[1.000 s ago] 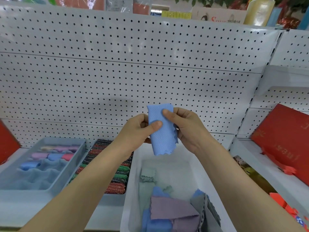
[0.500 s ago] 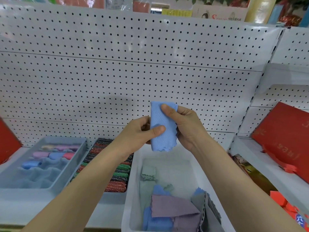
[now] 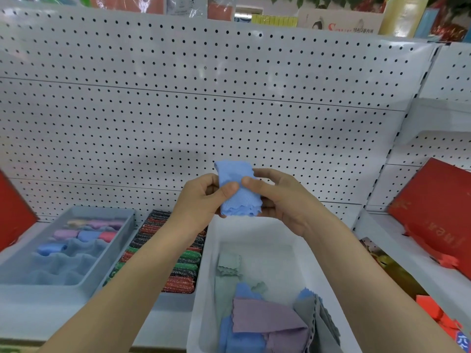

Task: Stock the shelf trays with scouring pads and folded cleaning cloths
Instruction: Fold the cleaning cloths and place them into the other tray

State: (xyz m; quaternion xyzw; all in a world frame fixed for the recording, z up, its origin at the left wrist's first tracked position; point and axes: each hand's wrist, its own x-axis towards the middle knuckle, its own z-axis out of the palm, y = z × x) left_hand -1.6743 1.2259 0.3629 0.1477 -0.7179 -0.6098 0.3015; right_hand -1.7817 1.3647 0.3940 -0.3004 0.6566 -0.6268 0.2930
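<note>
A folded light-blue cleaning cloth (image 3: 238, 191) is pinched between my left hand (image 3: 204, 200) and my right hand (image 3: 283, 200), held in the air above the far end of a white bin (image 3: 204, 289). In the bin lie loose cloths: purple (image 3: 265, 322), blue, grey and pale green. To the left a grey divided tray (image 3: 122, 240) holds several rolled cloths (image 3: 84, 234) in its far cells. Between tray and bin stands a row of glittery scouring pads (image 3: 178, 263) in red, green and black.
A white pegboard (image 3: 229, 110) backs the shelf. Red boxes (image 3: 438, 207) lean on the right-hand shelf, and a red item (image 3: 12, 215) shows at the left edge. Packaged goods stand on top of the pegboard.
The blue cloth has been folded shorter and bunched between both hands. My thumbs have come closer together at its middle. The hands stay above the white bin.
</note>
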